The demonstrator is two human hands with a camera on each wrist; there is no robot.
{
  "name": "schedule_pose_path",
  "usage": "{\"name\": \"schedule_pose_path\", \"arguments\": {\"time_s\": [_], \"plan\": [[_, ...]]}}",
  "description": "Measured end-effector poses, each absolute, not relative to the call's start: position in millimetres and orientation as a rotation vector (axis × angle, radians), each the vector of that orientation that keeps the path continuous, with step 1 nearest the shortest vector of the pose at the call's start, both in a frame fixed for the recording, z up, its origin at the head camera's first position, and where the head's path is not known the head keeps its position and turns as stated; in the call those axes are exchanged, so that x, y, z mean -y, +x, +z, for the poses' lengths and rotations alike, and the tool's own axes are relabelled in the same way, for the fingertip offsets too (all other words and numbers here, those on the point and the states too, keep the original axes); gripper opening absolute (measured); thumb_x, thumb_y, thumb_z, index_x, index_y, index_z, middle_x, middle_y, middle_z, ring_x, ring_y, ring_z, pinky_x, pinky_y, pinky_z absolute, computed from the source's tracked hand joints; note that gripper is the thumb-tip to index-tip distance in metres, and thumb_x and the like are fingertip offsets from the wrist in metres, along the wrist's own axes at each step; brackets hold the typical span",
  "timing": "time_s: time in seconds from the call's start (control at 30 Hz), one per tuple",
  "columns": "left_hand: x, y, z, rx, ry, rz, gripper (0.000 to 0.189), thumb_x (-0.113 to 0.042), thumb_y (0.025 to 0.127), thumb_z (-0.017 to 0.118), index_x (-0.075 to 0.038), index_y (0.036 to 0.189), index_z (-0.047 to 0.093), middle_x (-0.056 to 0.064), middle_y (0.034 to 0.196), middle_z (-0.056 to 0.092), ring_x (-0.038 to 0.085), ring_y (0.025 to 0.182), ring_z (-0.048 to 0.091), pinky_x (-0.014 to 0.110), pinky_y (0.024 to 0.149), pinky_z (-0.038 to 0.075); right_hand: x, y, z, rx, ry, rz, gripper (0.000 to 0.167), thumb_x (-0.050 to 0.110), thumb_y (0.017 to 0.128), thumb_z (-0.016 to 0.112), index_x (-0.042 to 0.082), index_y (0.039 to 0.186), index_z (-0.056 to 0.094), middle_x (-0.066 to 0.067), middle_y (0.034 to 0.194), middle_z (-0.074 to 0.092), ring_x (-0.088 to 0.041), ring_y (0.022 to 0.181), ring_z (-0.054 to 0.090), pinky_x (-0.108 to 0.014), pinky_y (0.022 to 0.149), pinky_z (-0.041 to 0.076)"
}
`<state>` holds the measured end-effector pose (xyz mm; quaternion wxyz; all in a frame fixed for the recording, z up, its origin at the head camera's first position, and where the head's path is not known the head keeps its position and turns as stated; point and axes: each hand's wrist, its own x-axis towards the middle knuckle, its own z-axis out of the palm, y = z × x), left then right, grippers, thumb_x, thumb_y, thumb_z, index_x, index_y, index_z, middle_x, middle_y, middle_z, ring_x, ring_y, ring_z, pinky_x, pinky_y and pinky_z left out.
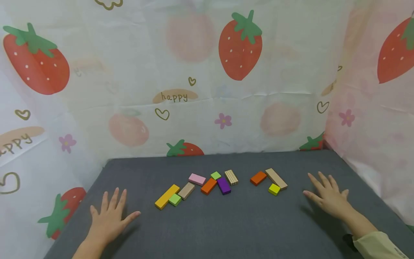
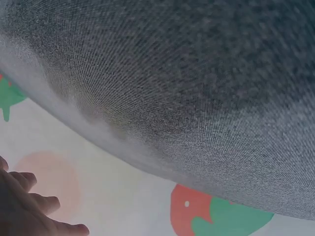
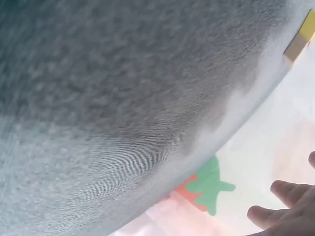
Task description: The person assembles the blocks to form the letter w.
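While the left hand [image 1: 108,220] and right hand [image 1: 331,198] have fingers spread apart, the amber block [image 1: 166,196] and tan plank [image 1: 276,178] appear elongated, rectangular.

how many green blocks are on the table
2: one green block beside the amber block, the other green block between the pink block and the striped block. None looks hidden.

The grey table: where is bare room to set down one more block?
On the table, the near middle is free, between the left hand, the right hand and the small yellow block. Crowded: from the long amber block to the striped block.
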<state>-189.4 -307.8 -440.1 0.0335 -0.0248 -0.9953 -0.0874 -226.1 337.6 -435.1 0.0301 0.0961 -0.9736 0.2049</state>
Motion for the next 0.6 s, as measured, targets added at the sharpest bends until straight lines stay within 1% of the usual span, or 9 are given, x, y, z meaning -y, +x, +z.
{"name": "schedule_pose_path", "arguments": {"time_s": [0.4,0.6], "plan": [[307.1,-188.5,-435.5,3.048,-0.174,-0.311,0.091,-0.060,0.090,0.056,0.002,0.150,0.029,0.030,0.154,0.019,0.056,0.138,0.008,0.081,0.094,0.006,-311.2,-227.0,-420.2,2.930,0.335,0.719,0.076,0.045,0.100,0.050,0.003,0.154,0.017,-0.039,0.149,0.014,-0.066,0.130,0.010,-0.088,0.082,0.008],[305.5,-191.3,-434.2,3.035,-0.256,-0.321,0.086,-0.056,0.091,0.057,0.001,0.150,0.030,0.029,0.154,0.021,0.056,0.138,0.010,0.081,0.094,0.008,-295.3,-226.8,-413.4,2.908,0.345,0.735,0.077,0.043,0.099,0.054,0.000,0.152,0.020,-0.038,0.148,0.018,-0.063,0.130,0.015,-0.086,0.084,0.012]]}}
